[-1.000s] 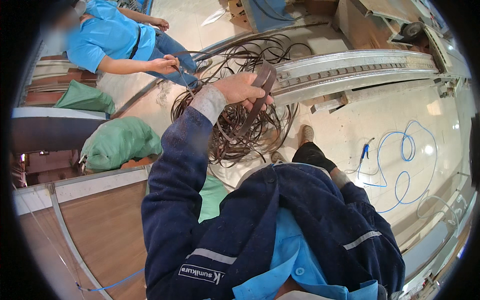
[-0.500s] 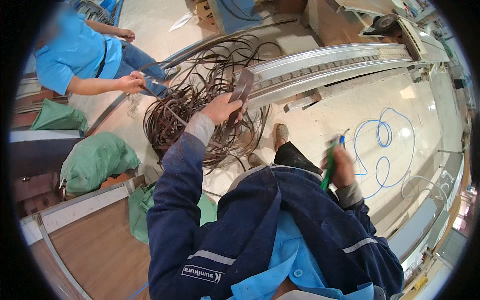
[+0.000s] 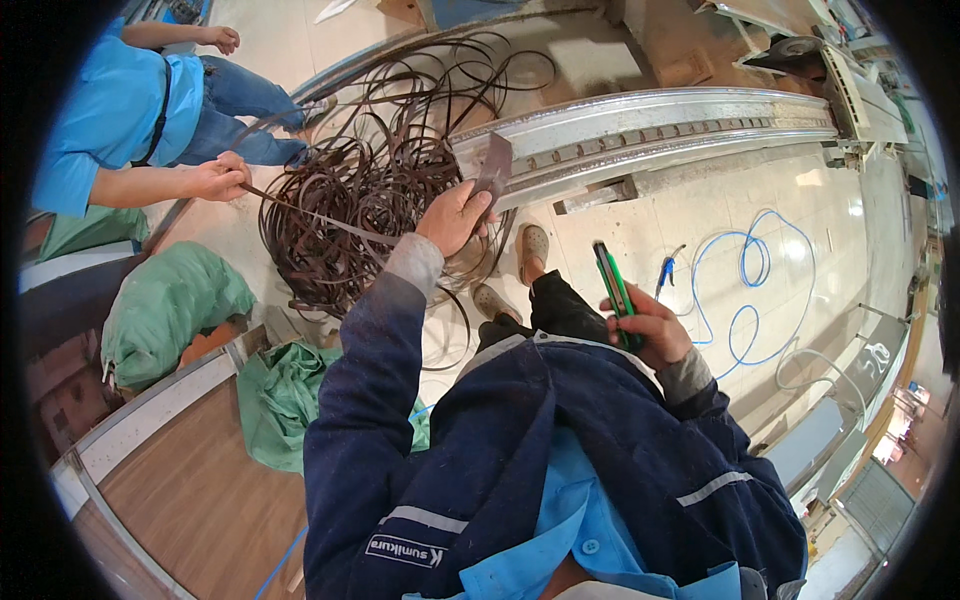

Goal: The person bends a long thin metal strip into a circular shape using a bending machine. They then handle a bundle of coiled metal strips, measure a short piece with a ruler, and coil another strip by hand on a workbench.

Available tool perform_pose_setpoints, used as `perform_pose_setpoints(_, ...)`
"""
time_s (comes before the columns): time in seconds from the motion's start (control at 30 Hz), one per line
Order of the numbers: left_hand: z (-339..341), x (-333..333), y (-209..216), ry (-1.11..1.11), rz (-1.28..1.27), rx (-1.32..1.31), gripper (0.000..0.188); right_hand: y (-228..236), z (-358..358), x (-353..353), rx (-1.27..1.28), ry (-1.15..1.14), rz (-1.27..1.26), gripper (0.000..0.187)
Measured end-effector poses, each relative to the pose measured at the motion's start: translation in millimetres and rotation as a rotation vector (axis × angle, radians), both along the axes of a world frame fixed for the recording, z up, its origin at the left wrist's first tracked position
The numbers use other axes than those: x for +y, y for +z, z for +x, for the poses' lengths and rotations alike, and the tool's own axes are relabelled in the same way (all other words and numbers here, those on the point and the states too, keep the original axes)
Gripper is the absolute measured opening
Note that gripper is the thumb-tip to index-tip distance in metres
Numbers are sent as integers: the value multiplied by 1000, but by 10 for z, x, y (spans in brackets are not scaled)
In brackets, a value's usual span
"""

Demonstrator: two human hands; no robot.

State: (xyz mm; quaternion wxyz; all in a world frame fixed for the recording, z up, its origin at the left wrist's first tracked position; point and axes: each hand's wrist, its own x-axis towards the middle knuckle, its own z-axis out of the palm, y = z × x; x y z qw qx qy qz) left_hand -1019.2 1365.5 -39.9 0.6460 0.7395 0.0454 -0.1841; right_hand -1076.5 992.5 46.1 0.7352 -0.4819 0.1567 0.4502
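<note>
My left hand [image 3: 452,218] is closed on the end of a flat brown strip [image 3: 494,162], which sticks up past the thumb at the near end of a long metal rail [image 3: 650,125]. To the right and lower, my right hand [image 3: 655,335] grips a green utility knife [image 3: 611,275] that points up and to the left. Whether its blade is out is too small to tell. Left of my left hand lies a big tangled heap of thin brown strips [image 3: 340,205] on the floor. A co-worker's hand [image 3: 222,177] at the left pinches one strip that runs towards the heap.
A blue air hose [image 3: 745,265] with a blow gun [image 3: 665,272] lies coiled on the tiled floor at the right. Stuffed green sacks [image 3: 175,310] stand at the left, beside a wood-coloured panel [image 3: 200,470]. My shoes [image 3: 533,250] are between the heap and the knife.
My right hand has swung left, bringing the utility knife from a blur into clear sight. My left hand keeps hold of the strip. The co-worker's hand appears farther left; the view has shifted slightly.
</note>
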Motion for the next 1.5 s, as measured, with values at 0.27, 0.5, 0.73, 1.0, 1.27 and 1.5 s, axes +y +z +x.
perform_pose_setpoints(0.27,147,90,-701,-53,222,366,33,-580,688,966,-957,486,-661,53)
perform_pose_setpoints(0.5,-106,126,-1088,-3,549,279,64,-893,926,1194,-1176,856,-859,56)
perform_pose_setpoints(0.73,-88,127,-1223,-16,401,416,65,-925,957,1402,-1217,1013,-888,67)
perform_pose_setpoints(1.0,-34,157,-1290,-63,115,491,58,-968,904,1479,-1220,1030,-918,67)
perform_pose_setpoints(1.27,-46,58,-1209,64,254,458,56,-910,929,1558,-1233,1111,-989,68)
perform_pose_setpoints(1.5,-26,-68,-1113,57,520,317,62,-806,983,1561,-1216,1143,-1019,69)
